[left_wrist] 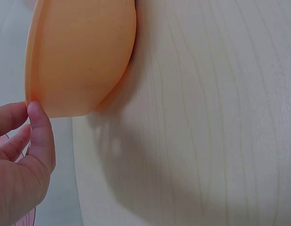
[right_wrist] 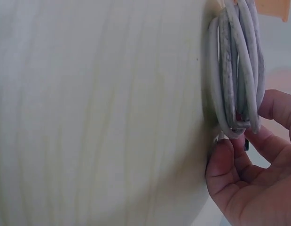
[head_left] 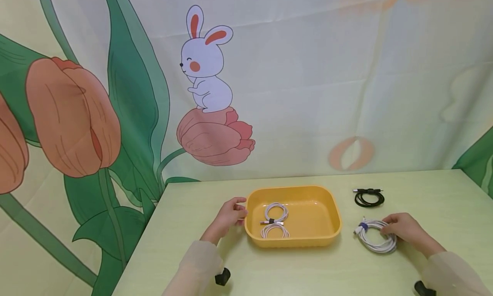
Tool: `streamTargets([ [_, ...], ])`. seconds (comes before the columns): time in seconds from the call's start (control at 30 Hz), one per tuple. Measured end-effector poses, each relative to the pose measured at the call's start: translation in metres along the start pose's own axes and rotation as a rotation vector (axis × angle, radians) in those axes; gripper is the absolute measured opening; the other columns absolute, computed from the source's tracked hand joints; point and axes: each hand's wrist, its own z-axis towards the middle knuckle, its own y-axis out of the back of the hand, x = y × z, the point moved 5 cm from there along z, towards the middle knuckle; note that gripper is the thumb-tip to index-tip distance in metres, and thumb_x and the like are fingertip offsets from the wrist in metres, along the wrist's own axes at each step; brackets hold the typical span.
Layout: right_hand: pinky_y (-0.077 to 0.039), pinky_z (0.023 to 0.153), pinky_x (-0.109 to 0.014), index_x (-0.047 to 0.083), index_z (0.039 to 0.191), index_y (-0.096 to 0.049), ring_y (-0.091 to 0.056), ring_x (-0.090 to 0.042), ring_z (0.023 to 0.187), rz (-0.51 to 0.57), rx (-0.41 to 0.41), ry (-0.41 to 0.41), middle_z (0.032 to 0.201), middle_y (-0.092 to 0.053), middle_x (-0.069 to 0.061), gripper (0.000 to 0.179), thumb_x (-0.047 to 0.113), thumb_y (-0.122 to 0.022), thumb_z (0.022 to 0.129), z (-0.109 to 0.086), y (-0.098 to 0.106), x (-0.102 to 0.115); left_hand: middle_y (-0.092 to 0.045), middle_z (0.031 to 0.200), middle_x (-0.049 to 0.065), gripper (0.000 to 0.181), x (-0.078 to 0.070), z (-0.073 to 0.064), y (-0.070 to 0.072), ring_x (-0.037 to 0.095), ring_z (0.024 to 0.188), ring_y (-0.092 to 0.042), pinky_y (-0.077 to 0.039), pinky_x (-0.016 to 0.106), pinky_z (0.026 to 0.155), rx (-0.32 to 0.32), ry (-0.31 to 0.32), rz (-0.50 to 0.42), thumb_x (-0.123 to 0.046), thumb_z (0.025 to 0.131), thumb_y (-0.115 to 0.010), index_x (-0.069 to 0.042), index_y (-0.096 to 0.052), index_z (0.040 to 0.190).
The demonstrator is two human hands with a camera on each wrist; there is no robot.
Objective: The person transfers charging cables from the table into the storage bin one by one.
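Observation:
A yellow plastic tray stands on the table, with two small coils of white cable lying in its left half. My left hand is at the tray's left end. In the left wrist view, the thumb and a finger of that hand pinch the tray's rim. Right of the tray lies a thicker coil of white cable with a blue tie round it. My right hand holds this coil by its right side. In the right wrist view its fingertips are at the end of the loops.
A black cable, coiled and banded, lies on the table behind the thick white coil. A printed cloth with a rabbit and tulips hangs behind the table's back edge. Each wrist carries a small black device.

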Motion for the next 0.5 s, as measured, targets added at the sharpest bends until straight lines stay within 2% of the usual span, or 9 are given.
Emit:
streamTargets([
  [0.23,-0.041,0.049,-0.025,-0.012,0.102,-0.053,-0.045,-0.012,0.056,0.018,0.001,0.015,0.074,-0.056,-0.004,0.038,0.009,-0.062,0.071,-0.0019,-0.0008,0.0035,-0.049,0.091,0.009,0.039,-0.0004,-0.001,-0.0004,0.02,0.073,-0.056,-0.053,0.037,0.072,0.01,-0.013,-0.006,0.0,0.085,-0.053,-0.004,-0.045,0.123],
  [0.5,-0.039,0.046,-0.024,-0.011,0.103,-0.052,-0.044,-0.01,0.052,0.055,0.039,-0.015,0.072,-0.054,-0.002,0.036,0.009,-0.061,0.074,-0.0032,-0.0005,0.0058,-0.049,0.092,0.009,0.039,0.0,-0.0006,0.0003,0.019,0.071,-0.055,-0.053,0.033,0.068,0.018,-0.018,-0.011,0.0,0.085,-0.052,-0.004,-0.045,0.123],
])
